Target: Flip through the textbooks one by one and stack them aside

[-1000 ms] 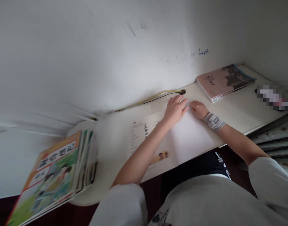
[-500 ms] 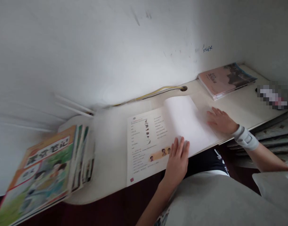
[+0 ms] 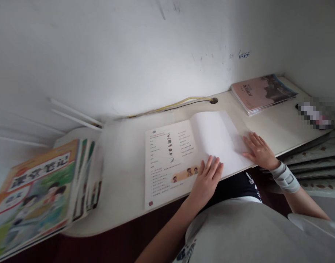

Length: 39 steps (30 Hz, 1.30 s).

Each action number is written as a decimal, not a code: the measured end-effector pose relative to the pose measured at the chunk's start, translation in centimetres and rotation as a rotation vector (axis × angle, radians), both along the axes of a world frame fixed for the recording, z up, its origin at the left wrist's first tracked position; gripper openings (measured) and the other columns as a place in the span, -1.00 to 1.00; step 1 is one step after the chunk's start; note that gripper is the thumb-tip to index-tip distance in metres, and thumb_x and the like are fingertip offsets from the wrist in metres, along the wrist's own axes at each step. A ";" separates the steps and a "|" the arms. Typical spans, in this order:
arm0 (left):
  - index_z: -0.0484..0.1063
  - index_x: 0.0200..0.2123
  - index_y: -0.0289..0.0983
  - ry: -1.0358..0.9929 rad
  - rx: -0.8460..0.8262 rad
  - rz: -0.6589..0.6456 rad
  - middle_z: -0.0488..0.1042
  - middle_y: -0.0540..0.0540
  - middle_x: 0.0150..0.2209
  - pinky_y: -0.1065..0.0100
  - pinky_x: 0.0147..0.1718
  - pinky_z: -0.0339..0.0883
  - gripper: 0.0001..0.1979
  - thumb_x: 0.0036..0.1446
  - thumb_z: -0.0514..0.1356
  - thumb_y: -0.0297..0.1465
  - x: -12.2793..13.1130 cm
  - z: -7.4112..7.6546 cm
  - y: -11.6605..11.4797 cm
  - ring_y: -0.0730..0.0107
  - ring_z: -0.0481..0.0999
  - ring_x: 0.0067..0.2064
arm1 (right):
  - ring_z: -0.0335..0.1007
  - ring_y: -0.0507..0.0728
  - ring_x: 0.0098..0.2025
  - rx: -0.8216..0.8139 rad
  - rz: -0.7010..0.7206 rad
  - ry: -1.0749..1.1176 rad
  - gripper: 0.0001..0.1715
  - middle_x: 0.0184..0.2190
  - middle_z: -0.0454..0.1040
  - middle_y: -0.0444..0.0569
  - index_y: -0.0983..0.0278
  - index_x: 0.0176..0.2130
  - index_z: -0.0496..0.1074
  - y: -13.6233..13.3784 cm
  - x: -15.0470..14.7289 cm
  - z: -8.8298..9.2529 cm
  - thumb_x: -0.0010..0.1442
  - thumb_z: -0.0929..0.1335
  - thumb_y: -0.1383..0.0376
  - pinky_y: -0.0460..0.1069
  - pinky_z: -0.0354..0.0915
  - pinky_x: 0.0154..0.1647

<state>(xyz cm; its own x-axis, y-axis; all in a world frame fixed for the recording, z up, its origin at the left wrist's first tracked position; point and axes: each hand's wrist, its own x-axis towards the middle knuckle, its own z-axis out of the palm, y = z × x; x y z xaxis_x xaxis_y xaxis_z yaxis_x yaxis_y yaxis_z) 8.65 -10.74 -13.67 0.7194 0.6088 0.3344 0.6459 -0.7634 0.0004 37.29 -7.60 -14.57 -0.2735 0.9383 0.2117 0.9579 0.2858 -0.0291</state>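
Note:
An open workbook (image 3: pixel 167 153) lies flat near the front edge of the white desk (image 3: pixel 123 175). Its left page has printed lines, a column of small pictures and an orange strip with cartoon figures; the right page (image 3: pixel 216 135) is blank white. My left hand (image 3: pixel 207 177) rests with fingers stretched out over the lower middle of the book, near the fold. At the right edge of the blank page lies my right hand (image 3: pixel 259 149), fingers spread, palm down. A grey band (image 3: pixel 286 177) wraps my right wrist. Neither hand grips anything.
A stack of books with a colourful cover (image 3: pixel 41 193) is at the left. Several pinkish-covered books (image 3: pixel 262 93) lie at the back right, beside a pixelated dark object (image 3: pixel 315 116). A yellow cable (image 3: pixel 181 103) runs along the wall to a desk hole (image 3: pixel 213 100).
My right hand has shifted slightly down and right along the page edge. My left hand stays near the fold. The camera view has turned a little; the book is still open at the same pages.

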 end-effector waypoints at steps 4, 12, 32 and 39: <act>0.29 0.11 -0.35 0.037 0.012 0.011 0.26 -0.27 0.20 -0.08 0.16 0.14 -0.57 0.23 -0.12 -0.62 0.6 0.1 0.6 0.04 -0.06 0.33 | -0.04 0.37 0.30 0.011 -0.005 0.004 -0.17 0.24 0.12 0.35 0.42 0.24 0.15 -0.1 0.1 -0.1 0.23 0.13 -0.10 0.23 0.07 0.21; 0.30 0.10 -0.37 0.078 0.033 -0.005 0.29 -0.28 0.18 -0.07 0.13 0.20 -0.59 0.23 -0.10 -0.61 1.6 0.7 1.0 0.03 0.11 0.28 | -0.05 0.35 0.31 0.003 0.004 0.038 -0.16 0.24 0.10 0.35 0.43 0.24 0.13 0.0 0.1 0.0 0.23 0.12 -0.10 0.23 0.07 0.21; 0.10 0.21 -0.47 0.023 0.040 0.124 0.20 -0.44 0.21 -0.06 0.15 0.16 -0.51 0.21 -0.10 -0.63 2.2 0.7 1.0 -0.03 0.01 0.30 | -0.01 0.35 0.29 0.056 -0.093 0.041 -0.13 0.22 0.14 0.39 0.49 0.21 0.15 -0.5 -0.2 -0.4 0.23 0.09 -0.12 0.21 0.07 0.21; 0.06 0.23 -0.46 -0.061 0.034 0.071 0.21 -0.44 0.20 0.07 0.14 0.24 -0.49 0.20 -0.10 -0.65 2.3 -0.8 1.0 0.01 -0.07 0.31 | -0.03 0.35 0.30 0.008 -0.126 0.020 -0.17 0.24 0.10 0.36 0.44 0.27 0.03 -1.6 -0.2 -0.4 0.26 0.09 -0.08 0.27 0.03 0.21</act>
<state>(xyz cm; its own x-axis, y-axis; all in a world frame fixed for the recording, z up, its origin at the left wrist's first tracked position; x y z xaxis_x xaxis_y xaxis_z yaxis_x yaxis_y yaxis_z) 10.93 -9.69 -14.44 0.6528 0.6451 0.3972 0.6978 -0.7161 0.0161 37.07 -9.23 -15.00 -0.1494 0.9631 0.2237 0.9854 0.1637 -0.0466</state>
